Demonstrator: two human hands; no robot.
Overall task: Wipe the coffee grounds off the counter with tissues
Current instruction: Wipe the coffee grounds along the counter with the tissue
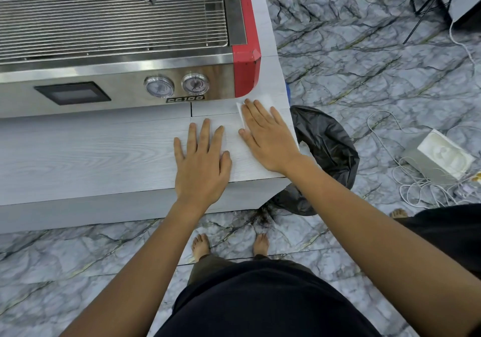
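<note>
A white tissue point(263, 100) lies flat on the pale wood-grain counter point(91, 149), near its right corner, just in front of the espresso machine's red end. My right hand point(265, 136) presses flat on the tissue with fingers spread, covering most of it. My left hand point(201, 159) rests flat on the bare counter to the left of it, fingers apart, holding nothing. No coffee grounds are clearly visible on the counter surface.
The steel espresso machine point(117, 50) with red side panel fills the counter's back. A bin lined with a black bag point(328, 149) stands on the floor right beside the counter's right edge. White cables and a box point(440, 159) lie on the marble floor further right.
</note>
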